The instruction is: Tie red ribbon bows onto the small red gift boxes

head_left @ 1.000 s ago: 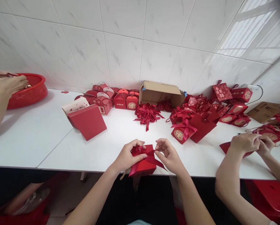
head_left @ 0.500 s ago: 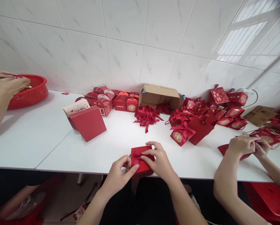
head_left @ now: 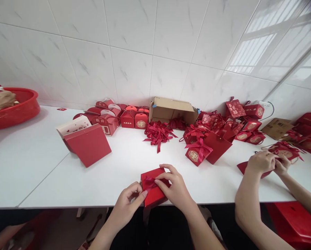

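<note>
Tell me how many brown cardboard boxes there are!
2: the open box behind the ribbon pile, by the wall; the other box toward the right edge. Red boxes might hide more.

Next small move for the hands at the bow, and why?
Probably ease the bow's ends gently outward: the left thumb and hand sit at its left side, the right hand's fingertips at its right, and it looks bunched on top of the box. How firmly either hand pinches isn't clear.
</note>
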A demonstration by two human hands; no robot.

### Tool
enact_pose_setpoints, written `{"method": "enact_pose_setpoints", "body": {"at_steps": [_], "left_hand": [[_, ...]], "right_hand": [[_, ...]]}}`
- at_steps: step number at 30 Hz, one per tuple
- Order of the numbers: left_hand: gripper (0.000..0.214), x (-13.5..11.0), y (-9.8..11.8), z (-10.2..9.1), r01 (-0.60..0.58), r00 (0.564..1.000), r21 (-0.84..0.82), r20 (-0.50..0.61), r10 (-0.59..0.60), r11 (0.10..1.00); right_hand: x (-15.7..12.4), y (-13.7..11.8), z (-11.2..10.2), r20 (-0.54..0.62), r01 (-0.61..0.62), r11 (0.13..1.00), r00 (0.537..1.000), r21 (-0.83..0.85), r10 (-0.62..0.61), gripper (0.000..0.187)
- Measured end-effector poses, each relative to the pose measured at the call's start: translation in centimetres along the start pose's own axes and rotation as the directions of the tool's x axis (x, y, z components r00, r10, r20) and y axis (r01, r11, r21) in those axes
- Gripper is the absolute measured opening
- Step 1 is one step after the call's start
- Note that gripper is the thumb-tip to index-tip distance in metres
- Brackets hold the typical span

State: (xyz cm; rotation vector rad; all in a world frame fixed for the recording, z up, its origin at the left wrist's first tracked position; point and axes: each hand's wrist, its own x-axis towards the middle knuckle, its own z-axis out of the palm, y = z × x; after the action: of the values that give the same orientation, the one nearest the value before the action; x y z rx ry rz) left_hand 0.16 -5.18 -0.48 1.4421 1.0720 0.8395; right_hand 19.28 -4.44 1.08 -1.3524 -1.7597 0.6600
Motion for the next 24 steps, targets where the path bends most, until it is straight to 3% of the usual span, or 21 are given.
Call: {"method": "enact_pose_setpoints", "body": {"at_steps": [9, 17, 21, 24], "left_hand": [[0.032, 1.2, -0.3, 0.8, -0.014, 0.998, -0.063, 0.063, 0.018, 0.998], [0.035, 1.0, -0.1, 0.8, -0.033, 0.998, -0.071, 0.044, 0.036, 0.997], [0.037, 0.9, -0.3, 0.3, -0.025, 0.998, -0.039, 0.056, 0.027, 0.999], [0.036, 1.2, -0.3, -0.7, -0.052, 0.999, 0.019, -0.001, 0.052, 0.998]], "right_hand": [[0.3, 0.6, -0.4, -0.016, -0.015, 0.999, 1.0, 0.036, 0.016, 0.013], [0.0, 0.9, -0.2, -0.041, -0.015, 0.999, 0.999, 0.042, 0.016, 0.013], [0.0, 0.9, -0.6, -0.03, -0.016, 0.998, 0.999, 0.068, 0.018, 0.013], [-0.2, 1.4, -1.7, -0.081, -0.023, 0.991, 0.996, 0.129, 0.034, 0.027]]}}
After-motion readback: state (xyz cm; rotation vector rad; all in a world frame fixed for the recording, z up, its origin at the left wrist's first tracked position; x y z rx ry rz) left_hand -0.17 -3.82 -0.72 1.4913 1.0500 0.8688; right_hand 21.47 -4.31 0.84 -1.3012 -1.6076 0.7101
